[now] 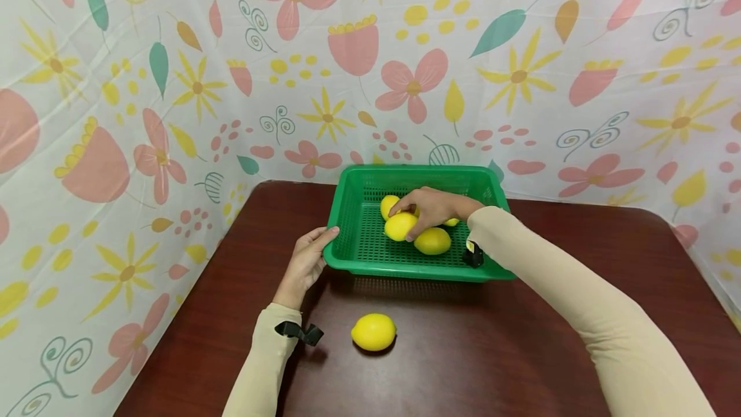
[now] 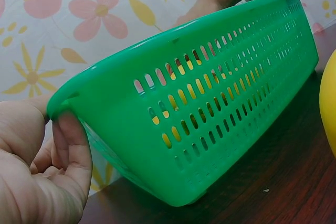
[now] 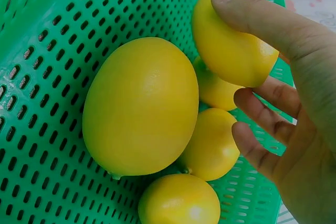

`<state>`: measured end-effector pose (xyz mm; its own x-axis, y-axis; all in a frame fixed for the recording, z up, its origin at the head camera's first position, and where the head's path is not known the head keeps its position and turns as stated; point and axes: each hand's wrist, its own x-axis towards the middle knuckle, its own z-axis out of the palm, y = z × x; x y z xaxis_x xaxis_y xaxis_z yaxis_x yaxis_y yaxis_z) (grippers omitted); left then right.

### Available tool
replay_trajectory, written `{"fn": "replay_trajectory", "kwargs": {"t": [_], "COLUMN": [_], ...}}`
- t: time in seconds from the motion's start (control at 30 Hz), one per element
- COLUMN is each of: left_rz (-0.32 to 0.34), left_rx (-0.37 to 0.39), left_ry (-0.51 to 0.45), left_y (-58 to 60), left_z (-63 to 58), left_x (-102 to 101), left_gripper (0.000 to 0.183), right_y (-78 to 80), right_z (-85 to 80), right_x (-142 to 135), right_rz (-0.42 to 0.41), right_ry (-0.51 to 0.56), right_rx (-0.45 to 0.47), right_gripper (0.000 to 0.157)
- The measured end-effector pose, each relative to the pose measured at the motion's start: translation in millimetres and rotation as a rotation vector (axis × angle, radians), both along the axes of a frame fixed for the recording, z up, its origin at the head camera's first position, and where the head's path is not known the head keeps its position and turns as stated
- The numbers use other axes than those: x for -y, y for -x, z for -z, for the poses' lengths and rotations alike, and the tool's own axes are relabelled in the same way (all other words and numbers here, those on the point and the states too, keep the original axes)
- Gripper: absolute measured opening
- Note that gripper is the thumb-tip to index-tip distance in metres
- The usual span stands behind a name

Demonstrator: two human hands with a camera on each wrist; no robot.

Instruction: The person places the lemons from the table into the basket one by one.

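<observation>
My right hand (image 1: 435,206) reaches into a green plastic basket (image 1: 399,269) and pinches a lemon (image 1: 399,228) between thumb and fingers. In the right wrist view, this held lemon (image 3: 228,32) sits above the others, with the remaining fingers loosely bent below. Several more lemons lie in the basket, among them a large one (image 3: 142,106) nearest that camera. My left hand (image 1: 307,264) grips the basket's left rim at the front corner, thumb on top; in the left wrist view its fingers (image 2: 71,142) curl beneath the rim.
A single lemon (image 1: 374,332) lies on the dark reddish-brown table (image 1: 463,352) in front of the basket. Behind and to the left hangs a white cloth (image 1: 359,108) printed with flowers and leaves. Black straps are on both wrists.
</observation>
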<state>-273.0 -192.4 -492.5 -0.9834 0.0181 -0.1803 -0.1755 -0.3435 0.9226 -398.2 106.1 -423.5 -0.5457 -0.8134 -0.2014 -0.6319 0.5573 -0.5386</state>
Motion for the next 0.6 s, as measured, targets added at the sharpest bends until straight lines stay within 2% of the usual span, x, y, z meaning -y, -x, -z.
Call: {"fn": "replay_trajectory", "kwargs": {"t": [0.2, 0.37, 0.5, 0.6], "left_rz": [0.000, 0.002, -0.012, -0.021], "left_rx": [-0.001, -0.004, 0.010, 0.015], "left_ry": [0.002, 0.004, 0.014, 0.020], "left_y": [0.0, 0.2, -0.2, -0.6], "left_z": [-0.3, -0.3, -1.1, -2.0], "left_x": [-2, -3, -3, -2], "left_gripper": [0.031, 0.031, 0.032, 0.029], "right_y": [0.7, -2.2, -15.3, -34.4], "right_z": [0.1, -7.9, -22.3, -35.7], "right_x": [-3, -11, -15, -17], "right_rz": [0.003, 0.028, 0.054, 0.111], "right_ry": [-0.008, 0.060, 0.154, 0.207], "right_rx": [-0.024, -0.075, -0.138, -0.177], "right_gripper": [0.067, 0.063, 0.052, 0.044]}}
